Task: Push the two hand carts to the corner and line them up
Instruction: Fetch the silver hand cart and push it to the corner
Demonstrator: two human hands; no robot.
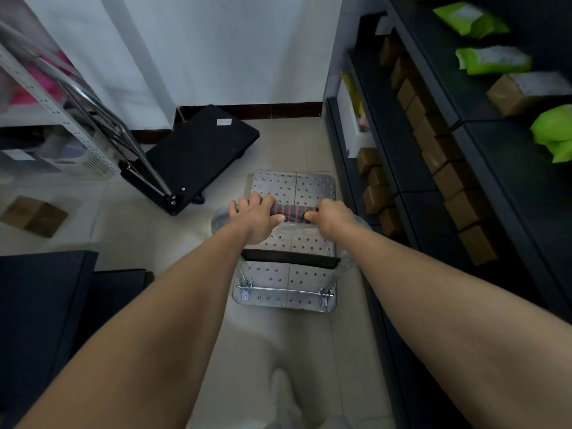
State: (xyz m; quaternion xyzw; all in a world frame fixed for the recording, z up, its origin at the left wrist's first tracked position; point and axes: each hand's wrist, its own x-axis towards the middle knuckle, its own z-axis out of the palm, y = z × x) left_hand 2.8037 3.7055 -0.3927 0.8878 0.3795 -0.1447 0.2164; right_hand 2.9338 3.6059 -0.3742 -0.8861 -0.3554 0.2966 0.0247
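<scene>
A silver hand cart [312, 187] with a perforated metal deck stands on the tiled floor right below me. Its handle [292, 212] has a dark grip with red stripes. My left hand [255, 215] grips the handle's left end and my right hand [332, 216] grips its right end. A black hand cart [198, 150] with a chrome handle [93, 97] sits ahead to the left, angled, its far end near the white wall's corner.
Dark shelving [402, 168] with brown boxes and green bags runs along the right, close to the silver cart. A white perforated rack [46, 97] and a basket stand at left. A cardboard box [34, 215] lies on the floor at left. A dark block [40, 305] sits near left.
</scene>
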